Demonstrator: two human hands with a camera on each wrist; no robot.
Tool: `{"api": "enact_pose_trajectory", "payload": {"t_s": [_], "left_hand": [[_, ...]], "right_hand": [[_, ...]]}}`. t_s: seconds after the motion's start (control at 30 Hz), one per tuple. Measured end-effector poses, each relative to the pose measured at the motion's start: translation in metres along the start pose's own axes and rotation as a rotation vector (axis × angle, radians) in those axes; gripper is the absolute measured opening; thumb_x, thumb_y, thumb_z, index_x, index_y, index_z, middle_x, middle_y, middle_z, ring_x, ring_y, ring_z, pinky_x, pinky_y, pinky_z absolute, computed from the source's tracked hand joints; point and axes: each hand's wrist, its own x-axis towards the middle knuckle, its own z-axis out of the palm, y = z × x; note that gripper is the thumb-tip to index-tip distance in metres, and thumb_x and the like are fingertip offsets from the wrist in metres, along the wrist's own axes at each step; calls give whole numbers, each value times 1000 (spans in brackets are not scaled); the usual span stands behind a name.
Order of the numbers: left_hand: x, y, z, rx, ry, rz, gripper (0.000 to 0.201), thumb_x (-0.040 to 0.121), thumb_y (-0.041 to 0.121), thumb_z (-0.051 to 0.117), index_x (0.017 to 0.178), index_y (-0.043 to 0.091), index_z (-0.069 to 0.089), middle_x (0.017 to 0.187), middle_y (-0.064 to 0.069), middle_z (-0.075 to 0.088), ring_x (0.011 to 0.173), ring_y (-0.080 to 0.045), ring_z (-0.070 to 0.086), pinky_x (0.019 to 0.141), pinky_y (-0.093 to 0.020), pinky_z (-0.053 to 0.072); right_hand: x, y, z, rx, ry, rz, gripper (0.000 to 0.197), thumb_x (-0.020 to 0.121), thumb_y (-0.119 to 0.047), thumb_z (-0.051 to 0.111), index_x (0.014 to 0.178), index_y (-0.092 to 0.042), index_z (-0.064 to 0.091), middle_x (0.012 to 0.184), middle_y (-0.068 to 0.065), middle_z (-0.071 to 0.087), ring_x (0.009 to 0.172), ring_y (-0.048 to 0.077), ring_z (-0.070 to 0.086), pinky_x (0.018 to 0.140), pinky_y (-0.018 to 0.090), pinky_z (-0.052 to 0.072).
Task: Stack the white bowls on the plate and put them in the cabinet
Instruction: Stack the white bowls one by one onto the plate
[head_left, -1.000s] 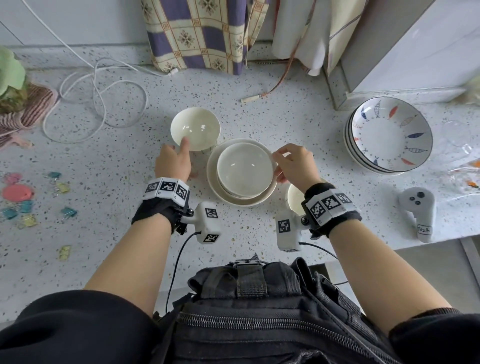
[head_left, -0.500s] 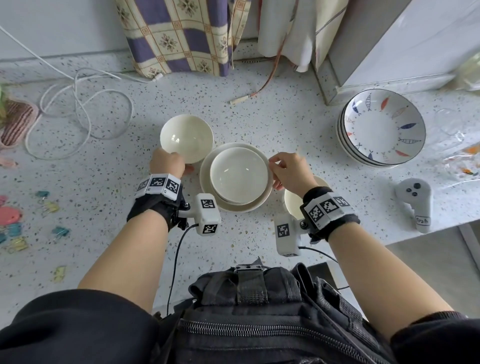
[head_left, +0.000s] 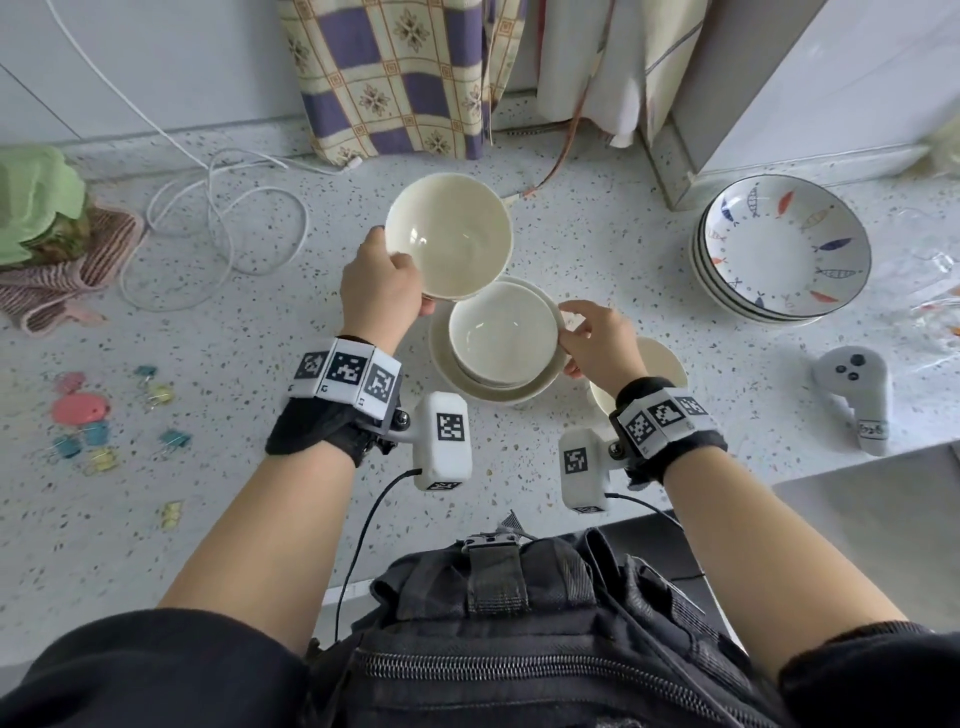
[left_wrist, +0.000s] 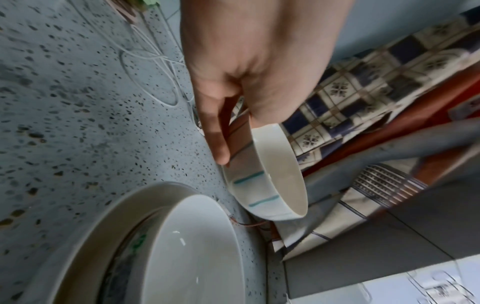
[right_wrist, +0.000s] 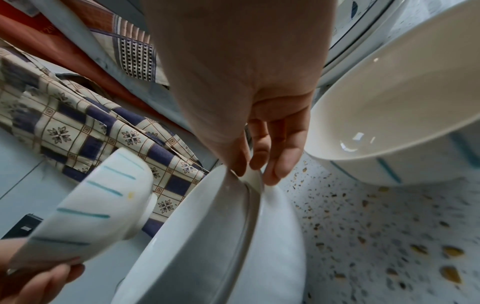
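My left hand (head_left: 397, 278) grips a white bowl (head_left: 449, 234) by its near rim and holds it in the air, over the far-left edge of the white plate (head_left: 519, 397). In the left wrist view the hand (left_wrist: 240, 139) holds this teal-striped bowl (left_wrist: 265, 185) tilted. A second white bowl (head_left: 501, 332) sits in the plate. My right hand (head_left: 569, 338) pinches the plate's right rim (right_wrist: 255, 179), thumb against the seated bowl (right_wrist: 207, 226). A third white bowl (head_left: 662, 361) stands on the counter, half hidden behind my right wrist.
A stack of fish-patterned plates (head_left: 779, 254) sits at the right, below a white cabinet (head_left: 831, 78). A white controller (head_left: 852, 395) lies near the counter's front edge. A white cable (head_left: 223, 228), binder clips (head_left: 83, 431) and a folded cloth (head_left: 67, 270) lie to the left. Checked fabric (head_left: 395, 78) hangs behind.
My left hand closed on the far bowl and lifted it off the counter toward the plate. My right hand stayed at the plate's right rim.
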Motion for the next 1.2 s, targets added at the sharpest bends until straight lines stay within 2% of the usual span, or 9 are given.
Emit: {"api": "enact_pose_trajectory", "payload": {"t_s": [0.13, 0.23, 0.33, 0.47, 0.6, 0.7, 0.87, 1.0, 1.2], "left_hand": [[-16, 1, 7, 156, -71, 135, 36, 98, 11, 28, 127, 6, 46, 89, -8, 61, 47, -14, 63, 49, -26, 58], [-25, -2, 18, 236, -98, 193, 34, 99, 12, 29, 127, 6, 47, 82, -9, 64, 50, -22, 64, 55, -32, 57], [-30, -9, 28, 281, -104, 230, 33, 99, 13, 31, 125, 4, 48, 95, -20, 68, 74, -36, 69, 70, -44, 59], [-33, -15, 35, 361, -107, 250, 30, 99, 14, 33, 122, 3, 49, 96, -22, 69, 78, -39, 69, 71, -47, 59], [-35, -21, 41, 423, -88, 245, 28, 100, 13, 34, 118, 1, 50, 100, -21, 68, 86, -37, 67, 75, -39, 56], [-37, -22, 45, 459, -73, 229, 29, 101, 12, 34, 122, -1, 49, 108, -21, 65, 101, -36, 61, 72, -33, 40], [-41, -24, 49, 482, -26, 249, 32, 102, 13, 33, 128, 0, 47, 109, -21, 67, 101, -34, 62, 71, -31, 39], [-45, -24, 51, 500, -5, 238, 32, 102, 14, 33, 127, 0, 47, 106, -21, 68, 96, -34, 65, 69, -33, 41], [-50, -24, 54, 532, 4, 222, 33, 103, 15, 32, 127, -1, 47, 108, -20, 69, 97, -34, 66, 75, -37, 48]], "right_hand": [[-9, 0, 2, 4, -1, -21, 39, 92, -13, 53, 131, -9, 51, 60, -4, 58, 45, 15, 60, 47, 22, 54], [-14, 1, 2, 9, -11, -29, 39, 92, -12, 53, 130, -8, 52, 61, -4, 59, 46, 15, 60, 49, 22, 55], [-20, -1, 2, 29, -19, -28, 39, 91, -11, 52, 131, -8, 51, 61, -4, 58, 48, 17, 60, 60, 33, 59], [-25, -2, 1, 31, -29, -27, 41, 93, -9, 49, 134, -9, 47, 62, -4, 55, 50, 16, 60, 70, 36, 59], [-23, 2, 3, 13, -38, -23, 44, 93, -7, 47, 136, -11, 44, 61, -2, 54, 49, 12, 59, 60, 26, 56], [-22, 4, 3, -3, -36, -46, 44, 92, -8, 47, 136, -11, 44, 60, -2, 54, 48, 13, 58, 49, 15, 52], [-22, 3, 2, -14, -54, -46, 46, 91, -6, 46, 136, -12, 43, 62, -3, 53, 47, 11, 58, 42, 12, 48], [-21, 3, 4, -21, -58, -50, 50, 89, -3, 45, 139, -13, 41, 61, 2, 57, 53, 22, 63, 54, 24, 55], [-20, 5, 7, -29, -37, -61, 55, 86, 1, 45, 138, -15, 43, 62, 10, 64, 50, 19, 61, 65, 33, 58]]}}
